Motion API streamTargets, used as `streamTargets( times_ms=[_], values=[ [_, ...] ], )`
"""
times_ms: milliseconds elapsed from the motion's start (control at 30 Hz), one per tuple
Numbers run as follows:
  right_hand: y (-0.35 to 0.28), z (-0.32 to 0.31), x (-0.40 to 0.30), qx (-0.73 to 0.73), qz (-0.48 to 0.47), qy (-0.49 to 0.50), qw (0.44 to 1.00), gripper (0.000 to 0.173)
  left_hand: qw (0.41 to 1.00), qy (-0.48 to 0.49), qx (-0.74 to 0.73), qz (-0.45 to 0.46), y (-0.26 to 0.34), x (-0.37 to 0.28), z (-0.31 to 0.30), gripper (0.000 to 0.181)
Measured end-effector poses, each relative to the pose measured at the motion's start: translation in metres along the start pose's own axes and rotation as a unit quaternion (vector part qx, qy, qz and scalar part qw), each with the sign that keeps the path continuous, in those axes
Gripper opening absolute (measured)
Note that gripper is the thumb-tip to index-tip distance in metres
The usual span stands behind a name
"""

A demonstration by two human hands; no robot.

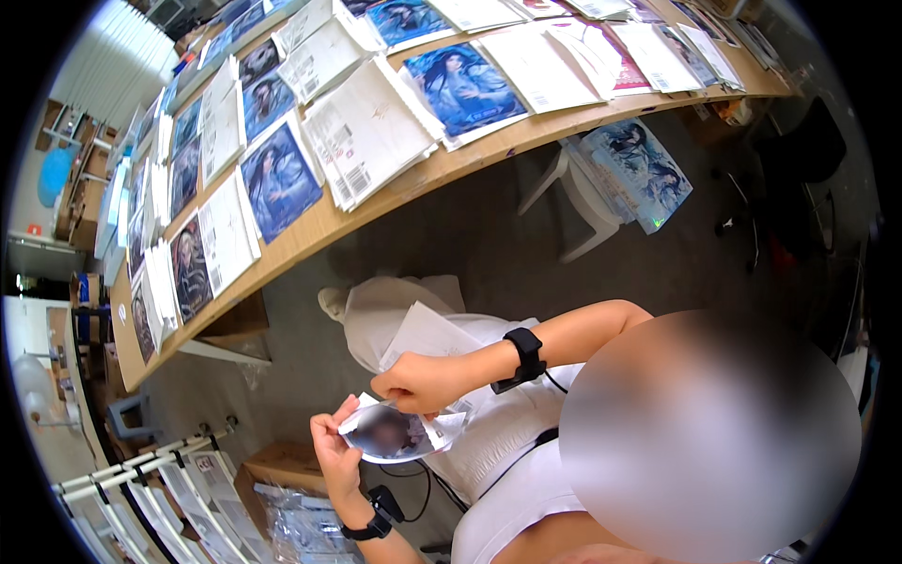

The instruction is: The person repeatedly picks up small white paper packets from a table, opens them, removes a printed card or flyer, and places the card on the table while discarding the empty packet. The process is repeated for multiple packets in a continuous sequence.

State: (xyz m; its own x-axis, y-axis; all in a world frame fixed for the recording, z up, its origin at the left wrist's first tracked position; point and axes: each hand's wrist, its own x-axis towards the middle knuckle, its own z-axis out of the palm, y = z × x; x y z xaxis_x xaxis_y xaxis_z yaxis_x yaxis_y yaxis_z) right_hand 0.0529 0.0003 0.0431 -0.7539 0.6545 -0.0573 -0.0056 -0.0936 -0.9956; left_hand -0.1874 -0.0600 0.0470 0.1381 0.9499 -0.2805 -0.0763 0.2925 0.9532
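Observation:
Held in front of my body is an open paper sleeve (423, 445) with a printed picture on it, bowed at its mouth. My left hand (338, 445) grips its left end, thumb and fingers on opposite edges. My right hand (426, 384) is closed over the upper edge, its fingertips partly hidden. White envelopes (431, 330) lie across my lap, partly behind my right forearm. Both wrists wear black straps with a small box.
A long wooden table (402, 183) carries rows of white envelopes and blue illustrated prints (465, 88). Beneath it, a white stool (581, 204) bears a stack of prints. A white-railed rack (141, 462) and cardboard box (292, 458) stand at lower left, near plastic-wrapped packs (303, 525).

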Motion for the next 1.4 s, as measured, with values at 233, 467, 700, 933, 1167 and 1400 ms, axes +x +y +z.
streamTargets(
  times_ms=[233,467,700,933,1167,1400],
  values=[
    [0.003,-0.022,-0.019,-0.015,-0.058,0.036,0.998,0.01,0.997,-0.032,0.051,0.04,0.018,0.023,0.03,0.04],
    [0.001,-0.049,-0.044,-0.033,-0.117,0.081,0.989,0.007,0.988,-0.072,0.089,0.1,0.027,0.046,0.06,0.045],
    [0.002,-0.07,-0.064,-0.078,-0.156,0.108,0.979,0.007,0.976,-0.109,0.089,0.167,0.028,0.066,0.093,0.049],
    [0.005,-0.08,-0.073,-0.089,-0.167,0.134,0.973,0.01,0.97,-0.121,0.119,0.177,0.028,0.074,0.105,0.05],
    [-0.009,-0.091,-0.078,-0.108,-0.193,0.159,0.962,0.012,0.963,-0.092,0.118,0.224,0.032,0.083,0.117,0.052],
    [-0.032,-0.104,-0.079,-0.164,-0.182,0.189,0.951,0.011,0.956,-0.124,0.091,0.248,0.035,0.111,0.125,0.049]
  ],
)
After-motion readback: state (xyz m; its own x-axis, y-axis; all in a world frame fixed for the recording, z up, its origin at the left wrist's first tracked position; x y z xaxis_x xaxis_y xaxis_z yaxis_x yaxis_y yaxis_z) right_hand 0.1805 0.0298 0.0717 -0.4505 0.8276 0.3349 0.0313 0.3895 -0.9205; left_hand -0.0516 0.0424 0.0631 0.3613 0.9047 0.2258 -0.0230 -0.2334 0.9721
